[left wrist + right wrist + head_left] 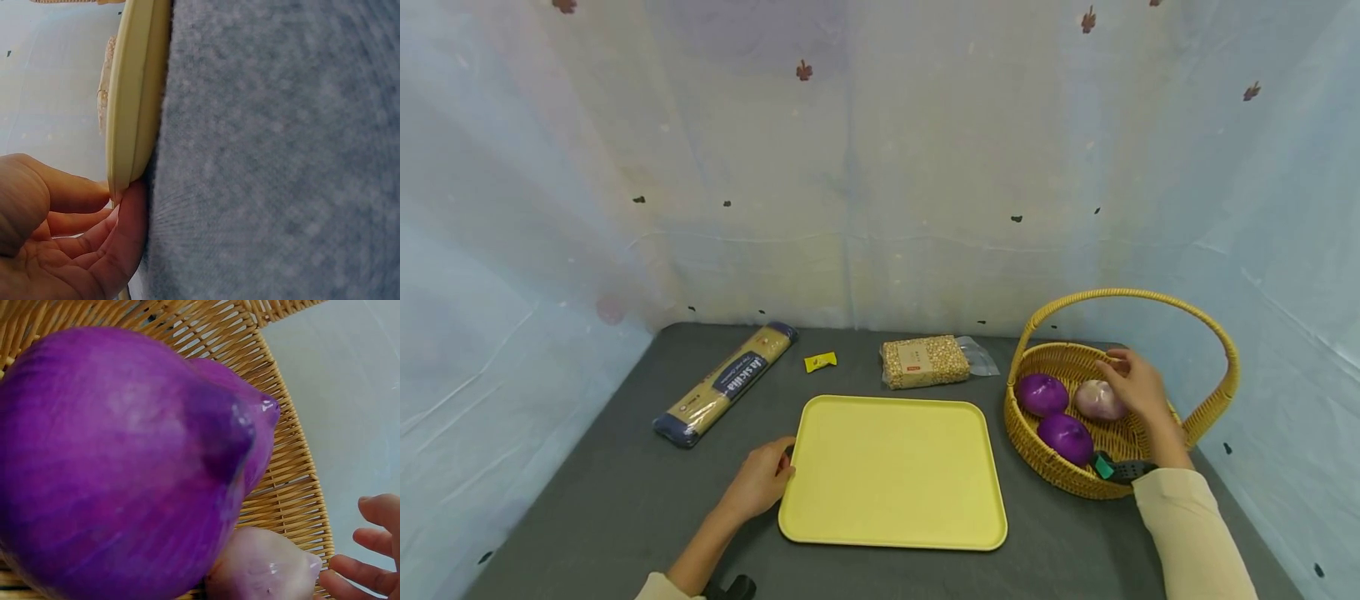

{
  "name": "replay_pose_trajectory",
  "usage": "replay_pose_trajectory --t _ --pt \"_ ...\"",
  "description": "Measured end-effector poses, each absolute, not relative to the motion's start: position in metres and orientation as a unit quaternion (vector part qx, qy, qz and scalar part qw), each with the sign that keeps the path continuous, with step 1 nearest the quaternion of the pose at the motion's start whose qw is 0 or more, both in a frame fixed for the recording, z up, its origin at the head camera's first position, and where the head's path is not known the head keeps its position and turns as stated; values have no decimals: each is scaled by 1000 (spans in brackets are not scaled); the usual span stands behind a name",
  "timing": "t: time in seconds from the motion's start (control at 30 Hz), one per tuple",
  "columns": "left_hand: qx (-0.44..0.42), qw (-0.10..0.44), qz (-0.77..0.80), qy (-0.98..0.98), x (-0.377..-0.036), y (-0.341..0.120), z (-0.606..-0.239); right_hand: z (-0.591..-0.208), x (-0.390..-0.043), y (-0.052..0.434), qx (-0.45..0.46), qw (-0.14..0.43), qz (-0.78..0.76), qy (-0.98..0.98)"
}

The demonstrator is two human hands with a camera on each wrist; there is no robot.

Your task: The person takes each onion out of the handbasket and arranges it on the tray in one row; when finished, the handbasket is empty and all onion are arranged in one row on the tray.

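Observation:
A yellow tray (891, 475) lies on the grey tabletop. My left hand (765, 479) rests at its left edge, and in the left wrist view the loosely bent fingers (119, 225) touch the tray rim (134, 94). A wicker basket (1052, 465) at the right holds two purple onions (1042, 394) (1065, 437) and a pale onion (1094, 401). My right hand (1138, 383) hovers inside the basket beside the pale onion. Its spread fingers (375, 544) hold nothing. One purple onion (112, 469) fills the right wrist view, with the pale onion (262, 569) below it.
Behind the tray lie a long packet of spaghetti (726, 383), a small yellow packet (820, 362) and a bag of grain (925, 362). The basket's tall handle (1150, 294) arches over my right hand. Pale cloth walls close in the table on three sides.

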State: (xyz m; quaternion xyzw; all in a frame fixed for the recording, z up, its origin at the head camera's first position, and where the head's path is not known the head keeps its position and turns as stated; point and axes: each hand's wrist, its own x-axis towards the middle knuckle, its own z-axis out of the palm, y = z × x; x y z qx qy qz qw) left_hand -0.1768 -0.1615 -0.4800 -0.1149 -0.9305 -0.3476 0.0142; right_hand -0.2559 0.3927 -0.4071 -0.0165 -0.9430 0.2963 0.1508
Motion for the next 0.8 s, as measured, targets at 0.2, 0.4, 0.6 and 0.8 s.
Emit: replay_pose_trajectory --t 0.2,0.4,0.6,0.8 --pt "-116 17 -345 -931 -177 -162 -481 -411 -256 393 -27 133 297 -945" --pt "-114 18 -341 -933 -177 -163 -482 -416 -258 396 -26 97 285 -953" --pt "-119 24 -345 -931 -176 -163 -482 -420 -260 398 -12 42 283 -958" --pt "-127 32 -346 -929 -177 -163 -483 -424 -261 399 7 22 266 -964"
